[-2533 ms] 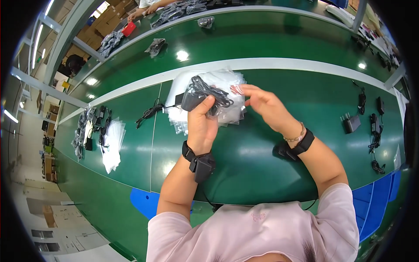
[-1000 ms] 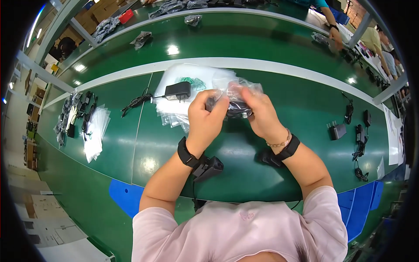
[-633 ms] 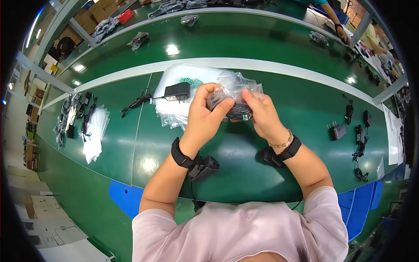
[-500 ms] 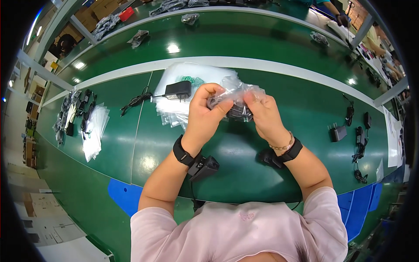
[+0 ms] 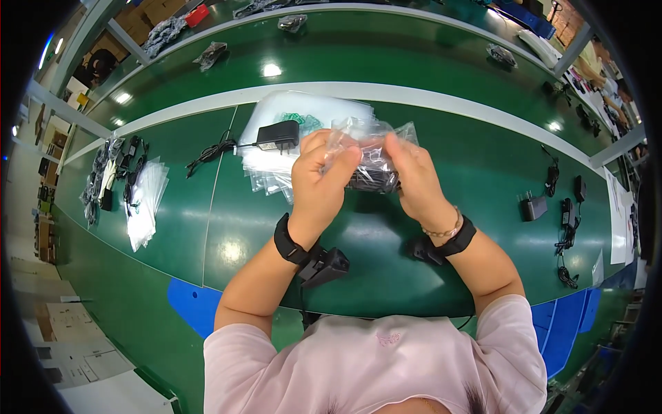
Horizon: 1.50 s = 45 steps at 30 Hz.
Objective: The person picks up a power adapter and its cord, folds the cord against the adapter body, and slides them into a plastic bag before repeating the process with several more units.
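Between my two hands is a clear plastic bag (image 5: 369,134) with a black corded item (image 5: 374,179) in its lower part, most likely an adapter with its cable. My left hand (image 5: 321,172) pinches the bag's left side, thumb toward me. On the other side, my right hand (image 5: 412,172) grips the right edge, its thumb pointing up along the plastic. Just left of my left hand, a black power adapter (image 5: 278,136) rests on a stack of clear plastic bags (image 5: 265,162), its cable (image 5: 212,155) bundled beside it. Green rubber bands (image 5: 298,121) lie on the same stack.
More bags (image 5: 147,207) and bundled cables (image 5: 103,172) lie at the left. At the right sit a grey plug adapter (image 5: 533,205) and several black adapters with cords (image 5: 568,228). Beyond the white ledge (image 5: 414,99), bagged items (image 5: 211,55) rest on a green surface.
The bag has opened out flatter between my hands, and its dark contents show more clearly at the bottom. My left hand has shifted slightly left.
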Available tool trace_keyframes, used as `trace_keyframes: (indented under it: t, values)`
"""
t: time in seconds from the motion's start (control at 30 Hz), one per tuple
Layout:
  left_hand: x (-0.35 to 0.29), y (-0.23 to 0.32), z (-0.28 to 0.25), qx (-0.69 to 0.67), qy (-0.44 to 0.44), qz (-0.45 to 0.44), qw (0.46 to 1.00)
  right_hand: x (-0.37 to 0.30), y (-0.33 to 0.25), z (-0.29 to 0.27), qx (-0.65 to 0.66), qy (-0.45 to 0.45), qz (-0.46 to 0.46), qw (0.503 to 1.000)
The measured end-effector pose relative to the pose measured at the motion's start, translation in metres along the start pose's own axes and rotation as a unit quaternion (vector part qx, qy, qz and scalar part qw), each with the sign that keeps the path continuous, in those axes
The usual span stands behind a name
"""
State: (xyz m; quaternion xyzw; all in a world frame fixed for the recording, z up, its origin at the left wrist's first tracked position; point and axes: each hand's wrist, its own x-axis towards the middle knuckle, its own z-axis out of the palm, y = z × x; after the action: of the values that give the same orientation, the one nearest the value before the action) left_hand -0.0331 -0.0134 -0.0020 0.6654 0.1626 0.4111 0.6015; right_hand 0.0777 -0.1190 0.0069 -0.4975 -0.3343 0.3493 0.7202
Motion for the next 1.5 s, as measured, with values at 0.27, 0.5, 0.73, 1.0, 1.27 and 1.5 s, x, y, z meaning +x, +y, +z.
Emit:
trace_keyframes:
  t: [0.27,0.5,0.73,1.0,1.27,1.5]
  values:
    - [0.007,0.0,-0.003,-0.232,-0.068,-0.154,0.958,0.011,-0.01,-0.016,0.225,-0.015,0.145,0.963]
    - [0.02,0.02,-0.005,-0.184,-0.021,-0.314,0.931,0.003,-0.015,-0.014,-0.215,-0.048,-0.151,0.964]
    - [0.026,0.017,-0.029,-0.207,-0.214,-0.331,0.895,0.007,-0.014,-0.014,-0.204,-0.115,-0.241,0.942]
    - [0.031,-0.009,-0.018,-0.079,-0.104,-0.14,0.982,0.016,-0.059,-0.016,0.095,-0.193,0.276,0.937]
    - [-0.01,-0.019,0.007,-0.062,-0.315,-0.276,0.906,0.184,-0.061,-0.109,-0.39,-0.045,0.045,0.919]
    - [-0.021,-0.052,0.021,0.017,-0.411,-0.255,0.875,0.313,-0.007,-0.2,-0.89,0.072,-0.068,0.445]
